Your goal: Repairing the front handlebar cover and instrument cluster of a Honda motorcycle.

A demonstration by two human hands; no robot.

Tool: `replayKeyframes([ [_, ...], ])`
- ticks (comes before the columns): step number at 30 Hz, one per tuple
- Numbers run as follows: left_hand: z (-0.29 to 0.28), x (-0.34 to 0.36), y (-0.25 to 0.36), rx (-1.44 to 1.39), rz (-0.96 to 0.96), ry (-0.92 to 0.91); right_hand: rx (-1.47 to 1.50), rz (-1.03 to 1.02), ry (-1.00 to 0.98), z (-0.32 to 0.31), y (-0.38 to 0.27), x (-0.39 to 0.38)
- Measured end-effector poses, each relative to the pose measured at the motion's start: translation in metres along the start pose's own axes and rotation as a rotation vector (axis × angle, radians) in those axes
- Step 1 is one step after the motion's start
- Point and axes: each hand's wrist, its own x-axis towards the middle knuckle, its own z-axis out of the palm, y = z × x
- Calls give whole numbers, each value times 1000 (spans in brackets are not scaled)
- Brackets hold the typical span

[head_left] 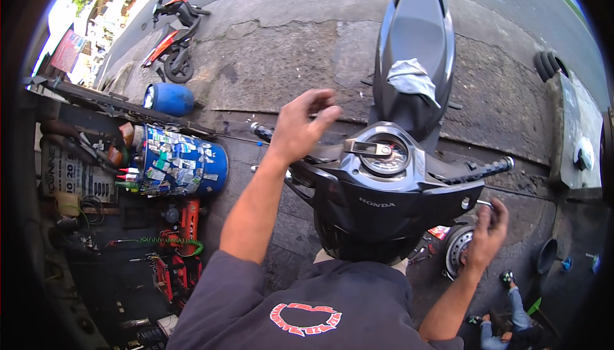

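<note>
We have room left of our left forearm [254,212]; ahead of our right hand [487,235], a handlebar [481,170] seemingly obstructs.

A cloth [410,77] lies on the scooter's seat [418,27].

Black scooter [384,190] (grey-trimmed, too), upright

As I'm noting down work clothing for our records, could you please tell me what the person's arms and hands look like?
The left hand and right hand are bare, with no gloves or watch visible. The forearms are uncovered below the short sleeves of a dark grey T-shirt with a red-and-white ring-shaped print.
</note>
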Motion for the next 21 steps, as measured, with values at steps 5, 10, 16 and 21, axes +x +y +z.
replayKeyframes([
  [5, -31, -99, -34, -65, -95, 507, 122, -273, -297, 10, -42, -46],
  [10, -20, -135, -47, -282, -433, 427, 268, -594, -1134, 114, -77, -108],
  [16, -11, -138, -53, -485, -498, 404, 203, -975, -1455, 197, -89, -150],
  [21, -15, -141, -58, -248, -468, 344, -90, -1068, -1399, 190, -91, -109],
])
